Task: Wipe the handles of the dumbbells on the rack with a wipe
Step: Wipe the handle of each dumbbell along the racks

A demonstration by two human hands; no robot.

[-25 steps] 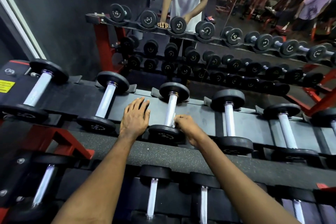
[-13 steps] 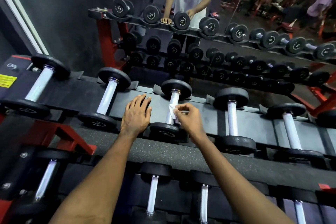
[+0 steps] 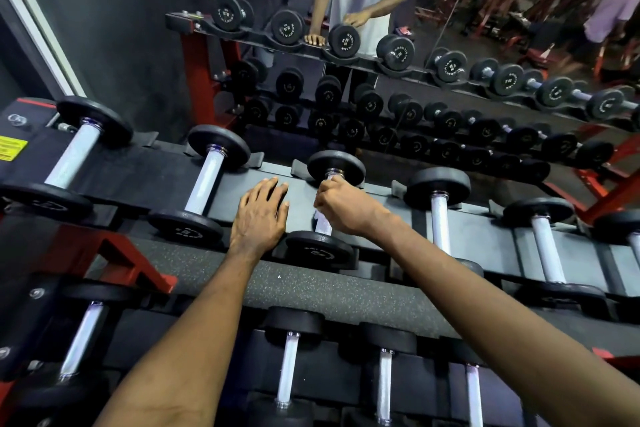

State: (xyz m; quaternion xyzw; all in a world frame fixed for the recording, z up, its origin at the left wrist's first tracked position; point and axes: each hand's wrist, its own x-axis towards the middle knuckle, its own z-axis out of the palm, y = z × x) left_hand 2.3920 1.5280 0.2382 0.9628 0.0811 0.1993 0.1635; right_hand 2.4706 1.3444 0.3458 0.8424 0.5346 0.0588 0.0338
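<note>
While the left hand [image 3: 259, 215] lies flat, fingers straight, on the dark pad of the rack [image 3: 239, 192], the right hand [image 3: 346, 206] is curled round the handle [image 3: 323, 228] of the third dumbbell [image 3: 317, 250] from the left on the top shelf. The grip sits high on the bar, right up against the far head. The wipe [image 3: 317, 214] is almost wholly buried in that fist. From where I stand only a pale edge shows below the knuckles, and I cannot tell how much of it wraps the bar.

The knurled stretch between fist and near head is bare, so I judge the stroke to be at its far end, with the length toward the near head left to cover. To do it well, the fist should stay snug enough that the wipe turns with the fingers and does not bunch. It should slide the full length down to the near collar, with a twist of the wrist to reach the underside. The flat left palm, just beside the near head, is well placed to stop the dumbbell rolling in its cradle. The neighbouring handle [image 3: 440, 222] to the right stands close for the next reach.
</note>
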